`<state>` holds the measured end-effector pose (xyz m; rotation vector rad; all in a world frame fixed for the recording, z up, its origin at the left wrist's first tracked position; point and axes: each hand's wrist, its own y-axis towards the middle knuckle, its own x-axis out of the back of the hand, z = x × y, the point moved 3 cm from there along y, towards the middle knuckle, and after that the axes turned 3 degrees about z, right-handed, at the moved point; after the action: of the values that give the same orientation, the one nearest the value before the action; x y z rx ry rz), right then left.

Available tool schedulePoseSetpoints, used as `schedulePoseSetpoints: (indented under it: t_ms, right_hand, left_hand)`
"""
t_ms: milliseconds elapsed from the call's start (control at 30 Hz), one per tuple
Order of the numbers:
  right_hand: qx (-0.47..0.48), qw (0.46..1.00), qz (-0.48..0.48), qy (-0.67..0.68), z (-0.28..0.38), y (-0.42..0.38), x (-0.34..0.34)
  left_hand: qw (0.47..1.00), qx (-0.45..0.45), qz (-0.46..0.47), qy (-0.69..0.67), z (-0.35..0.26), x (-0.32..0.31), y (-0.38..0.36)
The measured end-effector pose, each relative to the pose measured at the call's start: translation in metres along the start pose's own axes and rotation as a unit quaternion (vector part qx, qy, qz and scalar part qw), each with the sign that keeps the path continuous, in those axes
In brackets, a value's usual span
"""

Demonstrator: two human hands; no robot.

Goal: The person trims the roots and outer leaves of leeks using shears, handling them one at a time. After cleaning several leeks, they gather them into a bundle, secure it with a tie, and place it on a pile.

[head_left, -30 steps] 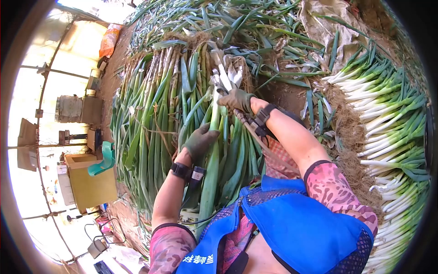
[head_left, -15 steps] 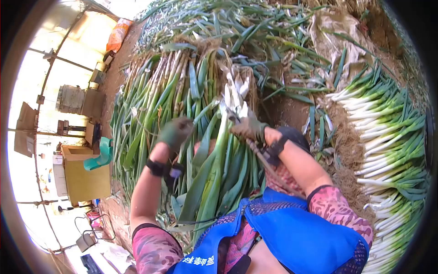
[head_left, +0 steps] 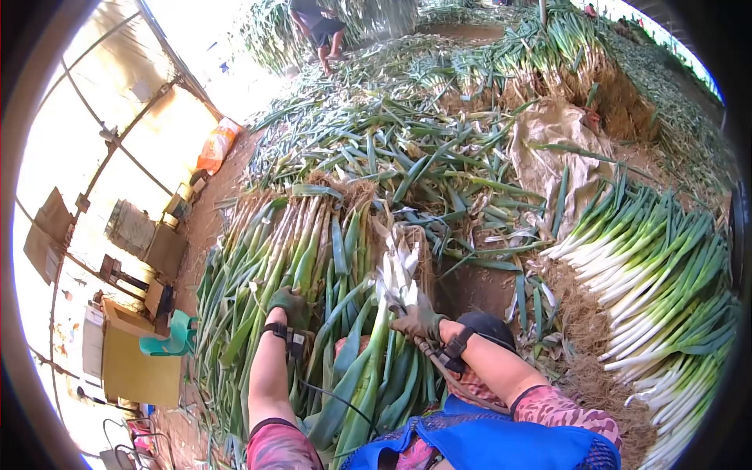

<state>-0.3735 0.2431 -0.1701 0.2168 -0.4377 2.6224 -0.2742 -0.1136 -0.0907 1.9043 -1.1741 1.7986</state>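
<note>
My left hand [head_left: 288, 305], in a dark green glove, lies against the pile of untrimmed leeks [head_left: 243, 298]; its fingers are mostly hidden. A gloved right hand [head_left: 419, 319] of mine is closed round the nozzle end of a brown hose [head_left: 450, 377] that runs back along my forearm. Just beyond the nozzle, white peeled leek stalks [head_left: 401, 262] point away from me, beside my right fingers. Long green leaves [head_left: 356, 392] spread towards my body between both arms.
Cleaned leeks [head_left: 627, 290] lie in a long row at the right, roots inward. Loose leaves [head_left: 376, 141] and a beige sack [head_left: 556, 149] are ahead. Another person [head_left: 319, 23] is at the far top. A green chair [head_left: 174, 335] and boxes stand left.
The view has tilted upward, bringing the far person into sight. My left hand has moved away from the peeled stalks onto the leek pile. The right hand stays at the stalks with the hose.
</note>
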Motion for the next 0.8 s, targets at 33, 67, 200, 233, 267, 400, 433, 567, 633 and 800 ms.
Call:
schedulePoseSetpoints:
  t_ms: [33,67,200,233,267,400,433,567,633,800]
  right_hand:
    - [0.001,1.000,0.025,-0.005,-0.001,0.001,0.000]
    - [-0.059,0.998,0.025,0.017,-0.005,0.000,-0.002]
    - [-0.112,0.993,0.015,0.040,0.004,-0.010,0.002]
    - [-0.078,0.992,0.009,0.096,-0.022,0.006,-0.009]
    - [-0.119,0.983,0.021,0.139,-0.012,-0.002,-0.008]
    - [-0.061,0.996,0.007,-0.069,-0.001,0.008,-0.002]
    - [-0.014,0.994,0.006,-0.107,-0.001,0.009,-0.003]
    - [0.047,0.983,0.044,-0.170,-0.001,0.003,-0.005]
    - [0.114,0.978,0.005,-0.176,-0.008,0.003,-0.006]
    - [0.211,0.973,0.031,-0.091,-0.005,-0.014,0.011]
  left_hand:
    - [1.000,-0.013,0.011,-0.016,0.001,-0.008,0.002]
    - [0.999,-0.023,0.027,-0.034,0.001,-0.019,-0.001]
    - [0.971,-0.121,0.195,-0.064,-0.048,-0.010,-0.079]
    - [0.965,-0.131,0.213,-0.084,-0.039,-0.019,-0.077]
    - [0.958,-0.142,0.228,-0.103,-0.030,-0.026,-0.073]
    - [0.936,-0.140,-0.289,0.145,-0.081,0.011,-0.097]
    - [0.950,-0.150,-0.229,0.151,-0.084,0.003,-0.084]
    - [0.989,0.002,-0.004,0.145,-0.099,-0.042,-0.045]
    - [0.996,0.021,0.007,0.090,-0.104,-0.041,-0.032]
    - [0.947,-0.105,0.136,-0.273,-0.095,-0.013,-0.088]
